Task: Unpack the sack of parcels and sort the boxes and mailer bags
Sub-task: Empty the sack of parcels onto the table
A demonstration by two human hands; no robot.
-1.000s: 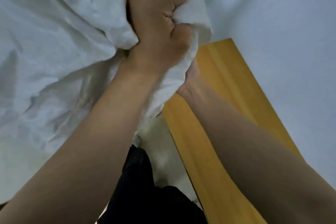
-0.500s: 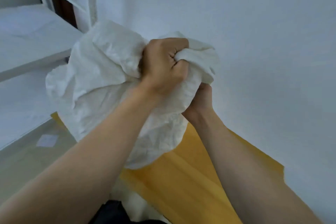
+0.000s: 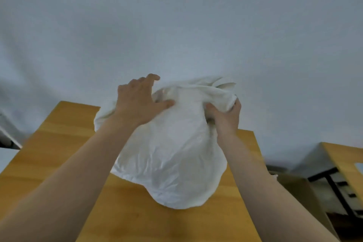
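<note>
Barely begun, by my judgement: the bulging white crumpled sack (image 3: 172,163) sits on the yellow wooden table (image 3: 59,153) with no parcels out, the right hand (image 3: 225,118) gripping its bunched neck and the left hand (image 3: 137,102) resting spread-fingered on top.

Sack (image 3: 172,153) is logged as plain white throughout, with soft grey shading in the creases and a warmer cream cast low down. Worktop (image 3: 59,153) is noted as honey-yellow wood with faint lengthwise grain, darkened to amber toward the near edge. Wall (image 3: 176,25) is recorded as pale blue-grey, uniform. At far right a second tabletop (image 3: 345,161) is shown in the same yellow wood tone, with a black frame (image 3: 323,174) below it.
</note>
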